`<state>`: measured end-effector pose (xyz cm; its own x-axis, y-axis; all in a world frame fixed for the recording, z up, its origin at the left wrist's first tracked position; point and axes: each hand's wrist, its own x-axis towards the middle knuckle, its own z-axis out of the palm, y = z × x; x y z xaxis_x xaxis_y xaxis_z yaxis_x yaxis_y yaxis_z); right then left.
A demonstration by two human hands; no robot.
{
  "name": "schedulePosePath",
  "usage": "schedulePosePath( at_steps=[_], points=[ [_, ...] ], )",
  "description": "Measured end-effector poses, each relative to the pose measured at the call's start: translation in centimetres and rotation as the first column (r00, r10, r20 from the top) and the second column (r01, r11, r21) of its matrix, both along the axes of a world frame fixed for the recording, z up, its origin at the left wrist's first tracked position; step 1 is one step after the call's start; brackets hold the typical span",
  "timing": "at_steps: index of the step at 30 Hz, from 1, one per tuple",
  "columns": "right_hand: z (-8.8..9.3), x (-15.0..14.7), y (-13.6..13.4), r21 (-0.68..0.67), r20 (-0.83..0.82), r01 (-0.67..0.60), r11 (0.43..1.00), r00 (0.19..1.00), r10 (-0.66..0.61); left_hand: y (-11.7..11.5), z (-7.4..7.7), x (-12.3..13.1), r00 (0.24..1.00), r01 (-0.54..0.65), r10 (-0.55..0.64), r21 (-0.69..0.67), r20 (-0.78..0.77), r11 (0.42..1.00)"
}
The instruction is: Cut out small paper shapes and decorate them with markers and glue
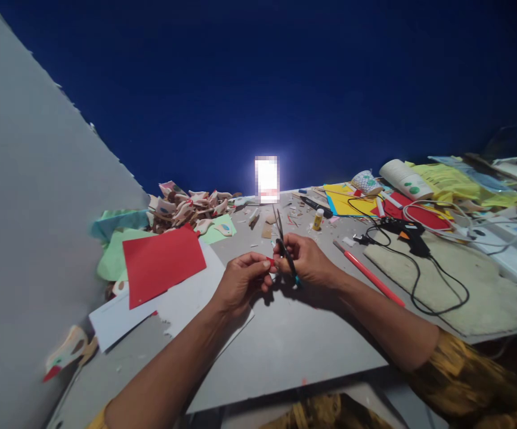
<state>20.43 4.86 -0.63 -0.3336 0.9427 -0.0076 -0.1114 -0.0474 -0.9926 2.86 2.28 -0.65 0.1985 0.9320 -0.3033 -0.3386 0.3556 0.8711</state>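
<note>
At the far left of the counter (pixel 303 351), a white bird-like piece (pixel 68 348) with a red tip lies near the edge. Next comes a flat red sheet (pixel 164 265), overlapping white paper (pixel 191 292), with a heap of similar white and brown pieces (pixel 186 211) behind it. The left hand (pixel 244 280) is raised over the counter, its thumb and fingertips pinched together on a small red piece (pixel 271 262). That piece sits right at the tips, jutting toward the other hand, the right thumb just beside its far edge. It is bright red, like the sheet, and tiny; with the fingers covering much of it, its outline is hard to make out. Then come the scissors (pixel 287 256), dark-handled with a touch of teal at the near end, blades pointing away from the person. The fingers of the right hand (pixel 309 259) are curled around the handles. Farther right lie a red stick-like tool (pixel 370 274) and a black glue gun (pixel 412 238) on a pale mat (pixel 477 292).
</note>
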Motion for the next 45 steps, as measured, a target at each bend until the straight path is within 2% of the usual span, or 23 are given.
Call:
schedulePosePath(
  at_steps=[6,11,14,16,19,25,29,33,39,45],
  points=[
    [0.5,0.5,0.0,-0.065,0.038,-0.067,0.996,0.997,0.069,0.0,0.8,-0.5,0.996,0.030,-0.022,0.092,-0.087,0.995],
    [0.6,0.6,-0.2,-0.030,0.117,-0.117,0.993,0.986,0.120,0.1,1.6,-0.7,0.925,0.141,-0.048,0.222,-0.376,0.965],
    [0.5,0.5,0.1,0.034,0.133,-0.082,0.996,0.988,0.077,0.1,1.7,-0.6,0.900,0.156,-0.051,0.211,-0.433,0.965],
    [0.5,0.6,0.5,0.058,0.092,-0.029,0.998,0.996,0.023,0.0,1.5,-0.5,0.913,0.146,-0.061,0.184,-0.404,0.972],
    [0.5,0.8,0.8,0.002,0.030,0.013,1.000,0.999,-0.013,-0.1,1.0,-0.4,0.952,0.113,-0.068,0.134,-0.300,0.985],
    [0.6,0.6,0.0,-0.101,0.047,-0.088,0.991,0.995,0.093,0.0,0.5,-0.4,0.969,0.074,-0.043,0.122,-0.242,0.990],
    [0.5,0.3,-0.3,-0.089,0.022,-0.058,0.994,0.998,0.060,-0.1,0.7,-0.3,0.968,0.074,-0.043,0.120,-0.246,0.990],
    [0.6,0.3,0.1,-0.087,-0.009,0.033,0.996,0.999,-0.034,-0.2,0.9,-0.2,0.978,0.006,0.014,0.098,-0.206,0.995],
    [0.5,0.1,-0.1,-0.077,0.017,-0.043,0.996,0.999,0.045,-0.2,0.9,-0.3,0.988,-0.001,0.013,0.078,-0.153,0.997],
    [0.3,-0.5,-0.5,-0.079,-0.041,0.031,0.996,0.999,-0.035,0.0,0.7,-0.3,0.998,0.030,-0.026,0.091,-0.051,0.995]
  ],
)
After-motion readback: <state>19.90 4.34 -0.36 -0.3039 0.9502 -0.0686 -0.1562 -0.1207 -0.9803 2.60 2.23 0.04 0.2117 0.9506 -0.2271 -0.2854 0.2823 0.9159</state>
